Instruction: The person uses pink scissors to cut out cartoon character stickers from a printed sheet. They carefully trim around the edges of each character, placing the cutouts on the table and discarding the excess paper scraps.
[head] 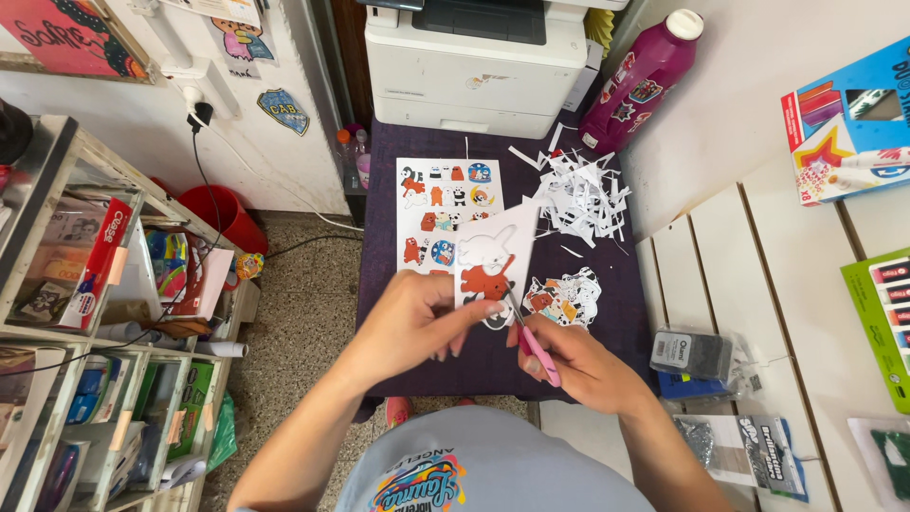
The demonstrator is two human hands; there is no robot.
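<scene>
Grey shirt fabric with a colourful print (431, 479) is seen at the bottom edge, closest to the lens, and both forearms reach forward from it. A cut piece of sticker sheet (491, 258), white with a white bear and an orange-red bear shape on it, is pinched in the left hand (417, 318), fingers closed on its lower edge, and is held tilted just above the front part of the dark purple counter (607, 303). Pink-handled scissors (533, 343) are gripped in the right hand (578, 365), fingers clenched around the handles, and the blades are set against the lower right edge of the piece. Whether the blades are parted cannot be told.

Under and behind the held piece, a full sticker sheet (438, 204) with small cartoon bears lies flat near the counter's middle. Cut-out stickers (564, 299) are heaped just right of the hands. White paper trimmings (583, 194) are scattered toward the back right corner, beside a magenta bottle (640, 76) with a white cap. A white printer (474, 62) stands at the back edge. A white slatted surface (758, 284) with packets adjoins the right edge, and cluttered shelves (85, 313) stand at the left.
</scene>
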